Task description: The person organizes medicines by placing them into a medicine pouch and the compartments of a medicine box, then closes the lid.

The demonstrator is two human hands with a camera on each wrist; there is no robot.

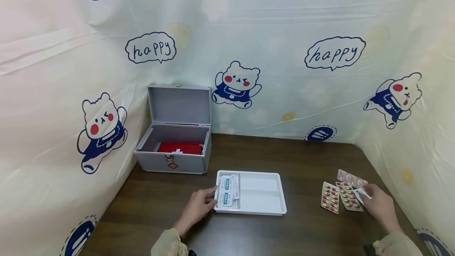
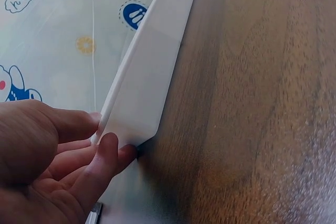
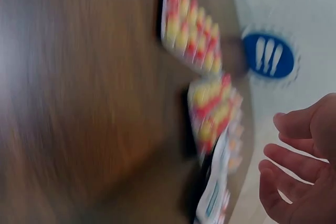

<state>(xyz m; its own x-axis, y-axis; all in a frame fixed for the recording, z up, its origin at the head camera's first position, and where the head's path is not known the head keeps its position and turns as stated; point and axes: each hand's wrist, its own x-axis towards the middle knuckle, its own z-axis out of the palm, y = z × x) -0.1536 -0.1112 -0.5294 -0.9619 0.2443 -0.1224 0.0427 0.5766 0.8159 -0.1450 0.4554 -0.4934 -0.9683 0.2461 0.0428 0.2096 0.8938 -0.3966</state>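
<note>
My left hand [image 1: 197,208] is at the left end of a white tray [image 1: 263,208]. In the left wrist view, its thumb and fingers [image 2: 79,125] pinch the rim at the tray's corner. Several white packets with blue print [image 1: 225,192] lie in the tray's left part. On the right, my right hand [image 1: 379,204] hovers over a white packet [image 3: 212,198]. Its fingers look loosely bent and apart from that packet in the right wrist view. Beneath and beside it lie blister packs of red and yellow capsules [image 1: 330,197] and another blister pack [image 1: 352,178].
A grey metal case [image 1: 174,164] stands at the back left with its lid raised and a red pouch [image 1: 185,148] inside. Printed curtains [image 1: 270,31] enclose the dark wooden table [image 1: 298,232] at the back and sides.
</note>
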